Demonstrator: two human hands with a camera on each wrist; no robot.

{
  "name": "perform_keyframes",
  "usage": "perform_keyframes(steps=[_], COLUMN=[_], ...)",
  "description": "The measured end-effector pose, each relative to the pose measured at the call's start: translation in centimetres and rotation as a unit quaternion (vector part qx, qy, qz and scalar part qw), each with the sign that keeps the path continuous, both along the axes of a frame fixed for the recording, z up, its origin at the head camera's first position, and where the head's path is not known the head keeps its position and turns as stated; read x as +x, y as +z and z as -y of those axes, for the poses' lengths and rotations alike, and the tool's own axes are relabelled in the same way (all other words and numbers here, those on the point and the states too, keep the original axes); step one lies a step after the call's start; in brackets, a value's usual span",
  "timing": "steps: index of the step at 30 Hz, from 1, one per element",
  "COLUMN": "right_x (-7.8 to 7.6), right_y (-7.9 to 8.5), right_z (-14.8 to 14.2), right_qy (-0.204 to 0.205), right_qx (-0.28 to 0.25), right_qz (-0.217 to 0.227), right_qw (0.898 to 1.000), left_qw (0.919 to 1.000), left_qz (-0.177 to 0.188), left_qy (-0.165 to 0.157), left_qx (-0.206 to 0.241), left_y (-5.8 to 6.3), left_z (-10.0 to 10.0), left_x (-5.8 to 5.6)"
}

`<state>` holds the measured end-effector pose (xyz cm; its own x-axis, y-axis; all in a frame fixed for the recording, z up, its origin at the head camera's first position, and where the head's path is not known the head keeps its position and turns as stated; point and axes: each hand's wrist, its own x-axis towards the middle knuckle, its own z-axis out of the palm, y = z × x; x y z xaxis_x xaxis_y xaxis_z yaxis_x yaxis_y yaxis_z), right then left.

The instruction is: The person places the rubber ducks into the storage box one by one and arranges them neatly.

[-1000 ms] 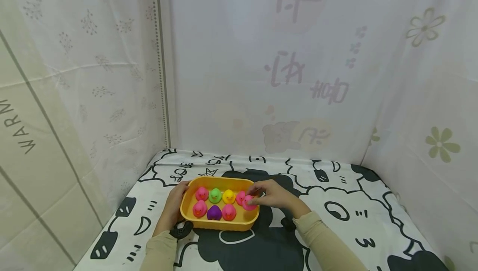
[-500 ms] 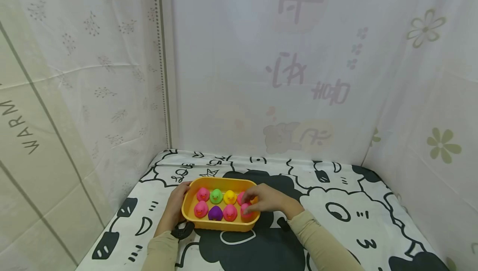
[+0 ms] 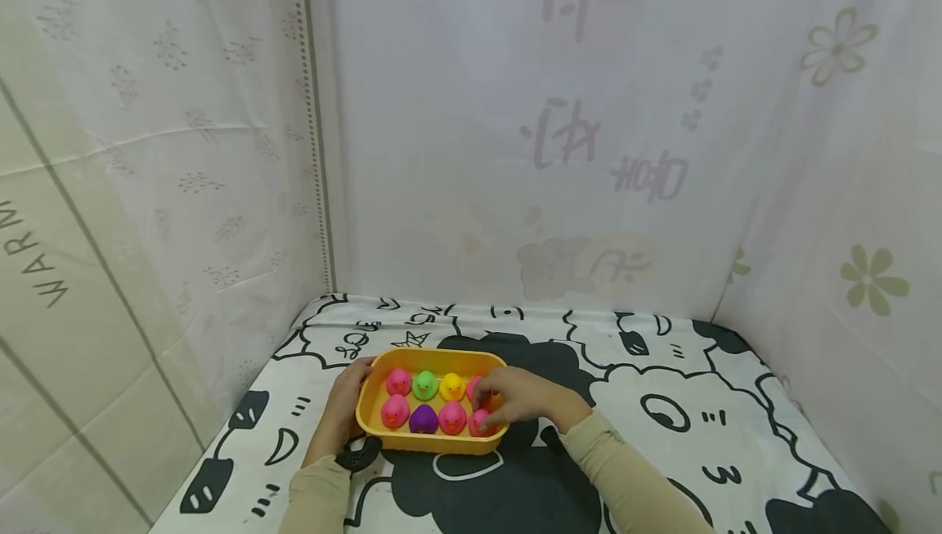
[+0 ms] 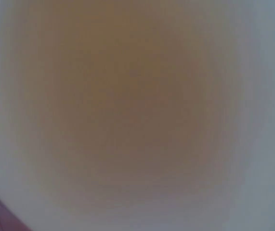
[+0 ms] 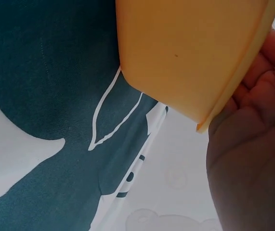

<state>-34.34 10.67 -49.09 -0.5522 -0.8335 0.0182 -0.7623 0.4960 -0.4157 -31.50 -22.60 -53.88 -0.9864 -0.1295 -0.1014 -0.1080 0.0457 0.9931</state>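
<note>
A yellow plastic basket (image 3: 434, 442) stands on the printed cloth, with small rubber ducks in two rows inside. My left hand (image 3: 346, 399) grips the basket's left end, fingers at its rim. Over the right end, my right hand (image 3: 522, 395) reaches in, thumb and fingers curled at a pink duck (image 3: 480, 424) in the front right corner and partly hiding it. Behind it, another pink duck (image 3: 473, 388) is partly covered by the fingers. In the right wrist view, the basket's outer wall (image 5: 185, 53) shows beside the palm. A blurred brownish patch fills the left wrist view.
The other ducks include a green duck (image 3: 424, 386), a yellow duck (image 3: 452, 388), a purple duck (image 3: 423, 419) and several pink ones. A black-and-white cartoon cloth (image 3: 648, 468) covers the table. Pale printed curtains (image 3: 471, 150) hang behind and at both sides.
My right hand has lowered the front right pink duck from above the others into the front row, moving slightly left and toward me. The left hand has stayed at the basket.
</note>
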Motion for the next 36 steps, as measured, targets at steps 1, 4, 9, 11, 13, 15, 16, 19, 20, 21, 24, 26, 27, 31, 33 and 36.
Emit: perform_keyframes(steps=[1, 4, 9, 11, 13, 15, 16, 19, 20, 21, 24, 26, 27, 31, 33, 36], right_x=[0.1, 0.3, 0.4, 0.4, 0.3, 0.2, 0.2, 0.3, 0.3, 0.3, 0.4, 0.4, 0.4, 0.3, 0.4, 0.5], right_y=[0.0, -0.1, 0.1, 0.3, 0.4, 0.2, 0.2, -0.1, -0.2, -0.3, -0.5, -0.6, -0.6, -0.6, -0.5, -0.5], right_z=[0.1, 0.2, 0.2, 0.2, 0.2, 0.2, 0.2, 0.1, 0.1, 0.1, 0.0, -0.1, -0.1, -0.2, -0.2, -0.2], right_qy=[-0.001, 0.0, 0.007, 0.01, 0.011, 0.013, 0.014, 0.017, 0.017, 0.018, 0.017, 0.02, 0.021, 0.023, 0.022, 0.02], right_qx=[0.004, 0.01, 0.012, 0.011, 0.009, 0.004, 0.003, -0.004, -0.006, -0.007, -0.011, -0.014, -0.015, -0.021, -0.026, -0.042], right_qz=[0.002, 0.004, -0.004, -0.004, 0.002, 0.005, 0.008, 0.008, 0.006, 0.004, 0.005, 0.006, 0.007, 0.004, 0.004, 0.007], right_qw=[1.0, 1.0, 1.0, 1.0, 1.0, 1.0, 1.0, 1.0, 1.0, 1.0, 1.0, 1.0, 1.0, 1.0, 0.999, 0.999], left_qw=[1.0, 1.0, 1.0, 1.0, 1.0, 1.0, 1.0, 1.0, 1.0, 1.0, 1.0, 0.9999, 0.9999, 0.9999, 0.9999, 1.0], left_qz=[0.001, 0.003, 0.002, 0.001, 0.0, 0.001, 0.002, 0.001, 0.001, 0.0, 0.003, 0.007, 0.009, 0.009, 0.006, 0.005], left_qy=[0.0, 0.001, -0.003, -0.005, -0.005, -0.005, -0.005, -0.005, -0.005, -0.005, -0.004, -0.002, -0.001, 0.0, 0.0, 0.001], left_qx=[0.0, -0.003, -0.004, -0.003, 0.0, -0.001, -0.001, -0.001, -0.003, -0.004, -0.008, -0.011, -0.013, -0.011, -0.008, -0.005], left_y=[0.0, -0.1, -0.1, 0.0, 0.1, 0.0, 0.0, -0.1, -0.1, -0.2, -0.2, -0.3, -0.3, -0.2, -0.2, -0.3], left_z=[0.0, 0.1, 0.2, 0.2, 0.2, 0.2, 0.2, 0.2, 0.2, 0.2, 0.1, 0.1, 0.1, 0.1, 0.1, 0.1], left_x=[0.1, 0.3, 0.2, 0.1, 0.1, 0.2, 0.2, 0.2, 0.3, 0.3, 0.4, 0.5, 0.5, 0.4, 0.2, 0.1])
